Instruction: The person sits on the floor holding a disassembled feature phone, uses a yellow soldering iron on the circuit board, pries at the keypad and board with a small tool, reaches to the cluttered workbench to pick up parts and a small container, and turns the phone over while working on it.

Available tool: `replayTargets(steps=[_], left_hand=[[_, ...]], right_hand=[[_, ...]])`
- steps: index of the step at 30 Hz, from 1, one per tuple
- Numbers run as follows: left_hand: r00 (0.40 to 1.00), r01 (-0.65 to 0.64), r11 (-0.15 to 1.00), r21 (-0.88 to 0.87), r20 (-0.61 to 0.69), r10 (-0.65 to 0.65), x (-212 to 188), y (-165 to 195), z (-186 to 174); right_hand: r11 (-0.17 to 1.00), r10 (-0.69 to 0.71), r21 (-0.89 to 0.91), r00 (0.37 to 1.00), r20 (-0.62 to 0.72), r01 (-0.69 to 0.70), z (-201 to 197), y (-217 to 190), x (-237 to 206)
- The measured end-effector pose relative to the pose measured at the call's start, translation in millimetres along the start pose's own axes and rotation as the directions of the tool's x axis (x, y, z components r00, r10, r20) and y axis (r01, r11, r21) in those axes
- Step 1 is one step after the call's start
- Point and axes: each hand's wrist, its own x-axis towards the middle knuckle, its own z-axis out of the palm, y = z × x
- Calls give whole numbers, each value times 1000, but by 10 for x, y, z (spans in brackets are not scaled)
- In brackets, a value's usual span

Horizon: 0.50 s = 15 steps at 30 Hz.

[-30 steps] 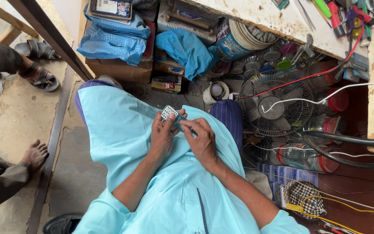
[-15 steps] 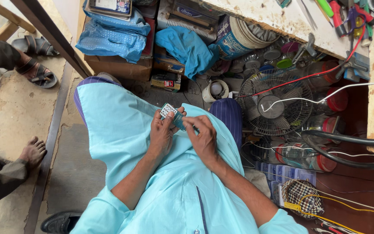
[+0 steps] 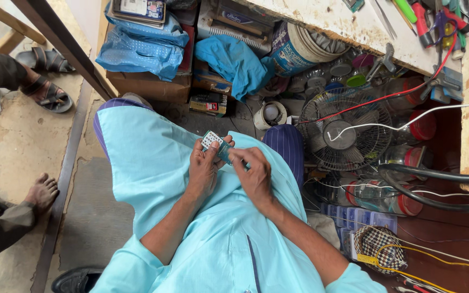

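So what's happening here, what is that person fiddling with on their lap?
A person in a light blue garment sits and holds a small device with buttons over their lap. The left hand cradles it from below, while the right hand grips its other end with the fingertips. What kind of device it is cannot be told. In front of them stand a small wire-caged fan, a roll of tape and cluttered boxes under a workbench. Someone else's bare foot shows at the left.
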Motion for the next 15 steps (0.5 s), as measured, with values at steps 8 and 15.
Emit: replayTargets(steps=[8, 15], left_hand=[[1000, 3, 1000, 13, -18, -2, -4, 5, 13], [1000, 0, 1000, 12, -23, 1, -23, -4, 11]], right_hand=[[997, 50, 60, 999, 9, -50, -13, -16, 0], [999, 16, 52, 1000, 11, -16, -10, -24, -7]])
